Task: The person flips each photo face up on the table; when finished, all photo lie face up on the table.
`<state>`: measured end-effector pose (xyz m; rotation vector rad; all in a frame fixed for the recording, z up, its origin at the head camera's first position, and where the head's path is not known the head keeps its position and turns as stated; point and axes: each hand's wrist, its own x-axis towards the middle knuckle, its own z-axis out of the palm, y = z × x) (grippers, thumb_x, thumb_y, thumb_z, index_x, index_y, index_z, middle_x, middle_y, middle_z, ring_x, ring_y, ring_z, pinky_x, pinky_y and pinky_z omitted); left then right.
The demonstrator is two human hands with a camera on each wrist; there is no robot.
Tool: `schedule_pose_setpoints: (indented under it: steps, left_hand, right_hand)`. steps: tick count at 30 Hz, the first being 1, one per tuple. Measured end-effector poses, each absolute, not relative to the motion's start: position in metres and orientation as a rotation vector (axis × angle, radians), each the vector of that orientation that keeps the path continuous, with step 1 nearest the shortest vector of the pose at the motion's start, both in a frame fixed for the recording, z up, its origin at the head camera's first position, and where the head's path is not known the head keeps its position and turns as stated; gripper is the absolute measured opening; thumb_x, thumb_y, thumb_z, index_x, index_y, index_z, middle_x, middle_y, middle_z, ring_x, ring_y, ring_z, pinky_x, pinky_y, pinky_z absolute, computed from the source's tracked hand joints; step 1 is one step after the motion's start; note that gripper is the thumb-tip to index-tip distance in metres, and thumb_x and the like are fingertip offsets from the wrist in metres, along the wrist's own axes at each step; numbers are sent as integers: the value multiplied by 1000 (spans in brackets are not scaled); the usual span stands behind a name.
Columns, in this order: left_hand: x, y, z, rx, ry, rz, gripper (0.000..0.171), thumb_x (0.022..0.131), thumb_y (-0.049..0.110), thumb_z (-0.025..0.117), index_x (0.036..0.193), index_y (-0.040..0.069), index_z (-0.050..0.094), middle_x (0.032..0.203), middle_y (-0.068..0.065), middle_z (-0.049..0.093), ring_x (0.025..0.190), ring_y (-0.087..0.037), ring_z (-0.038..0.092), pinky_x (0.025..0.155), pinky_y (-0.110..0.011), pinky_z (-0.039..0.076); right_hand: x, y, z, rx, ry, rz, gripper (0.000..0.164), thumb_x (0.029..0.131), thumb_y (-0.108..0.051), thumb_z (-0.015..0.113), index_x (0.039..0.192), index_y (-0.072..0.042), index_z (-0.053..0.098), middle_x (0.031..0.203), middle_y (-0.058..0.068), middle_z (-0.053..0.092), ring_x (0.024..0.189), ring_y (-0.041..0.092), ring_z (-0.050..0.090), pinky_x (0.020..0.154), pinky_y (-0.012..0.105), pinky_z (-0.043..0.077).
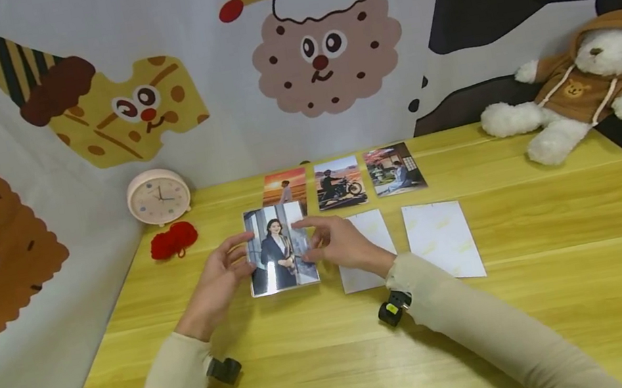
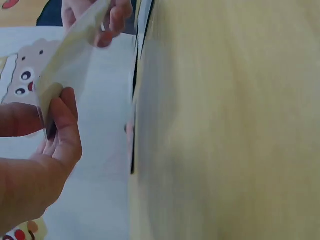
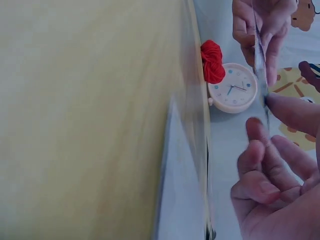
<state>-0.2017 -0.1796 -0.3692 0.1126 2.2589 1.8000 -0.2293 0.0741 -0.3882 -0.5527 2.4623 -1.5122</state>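
The left hand (image 1: 220,281) pinched the portrait (image 1: 278,249) by its left edge and the right hand (image 1: 343,240) by its right edge, a grip that likely steadied it and kept its front mostly uncovered. The portrait was held above the table (image 1: 316,371), front toward the person. Beyond it, three photos (image 1: 340,182) lay face up, spaced apart, presumably so each could be seen. Two cards (image 1: 444,240) lay pale side up, one partly behind the right hand.

Portrait (image 1: 276,254) left of cards (image 1: 440,237) | yarn (image 1: 173,240) before clock (image 1: 158,197) | bear (image 1: 576,88) right
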Motion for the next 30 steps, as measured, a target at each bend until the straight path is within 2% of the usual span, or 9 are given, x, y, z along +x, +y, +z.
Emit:
schedule_pose_setpoints:
  steps: [3,7,13,17,21,23,24,26,30]
  left_hand:
    - [-202,-182,-369,99,2245,1793,60,96,-6,51,153,6,35,136,-17,49,104,-8,57,87,-19,53]
    - [-205,-183,-370,59,2353,1681,55,96,-4,56,149,3,41,131,-20,54,105,-15,61,89,-25,56]
    - [-210,-184,-372,81,2567,1375,46,92,-1,66,137,1,55,113,-22,67,91,-20,68,82,-36,58]
    - [-213,-183,-370,69,2621,1237,44,90,-1,69,132,3,59,105,-17,69,82,-17,67,74,-31,57]
    - [-217,-180,-369,37,2587,1178,45,88,-4,70,132,1,58,101,-17,68,76,-17,67,68,-30,59]
    - [-220,-179,-369,23,2570,1147,46,87,-4,71,132,-1,57,100,-17,68,74,-17,67,66,-30,59]
    - [-221,-178,-369,17,2575,1124,47,86,-4,72,131,-1,58,100,-17,69,73,-17,66,65,-30,59]
    - [-223,-178,-369,16,2609,1053,46,85,-1,75,128,-1,60,98,-16,70,72,-17,65,63,-28,58]
    - [-228,-177,-369,91,2742,834,41,82,6,80,120,1,66,94,-13,72,73,-17,63,63,-25,53]
  right_hand:
    - [-229,77,-390,-552,2404,-1571,61,85,-11,79,142,-21,58,89,6,72,72,26,63,60,26,47]
    - [-228,77,-391,-528,2372,-1599,60,85,-9,77,141,-16,58,89,7,72,74,29,64,61,27,47]
    - [-228,72,-390,-531,2469,-1407,60,85,-11,79,141,-11,57,86,2,74,68,22,67,70,29,55]
    - [-228,69,-387,-560,2521,-1239,61,85,-14,80,141,-8,56,82,0,74,67,17,68,78,30,57]
    - [-230,67,-386,-604,2538,-1100,62,84,-14,80,140,-3,56,77,0,73,64,14,67,74,29,58]
    - [-231,66,-386,-621,2553,-1035,62,85,-15,80,140,-2,56,72,-1,71,61,12,64,72,30,58]
    - [-231,64,-386,-630,2569,-1000,61,85,-16,80,140,-2,56,69,-1,69,59,11,62,80,33,58]
    - [-233,61,-387,-662,2609,-916,60,86,-19,79,140,-2,56,64,-2,64,56,10,57,82,36,57]
    - [-235,54,-385,-689,2671,-796,60,87,-23,79,139,-2,56,67,-1,63,58,10,52,79,34,54]
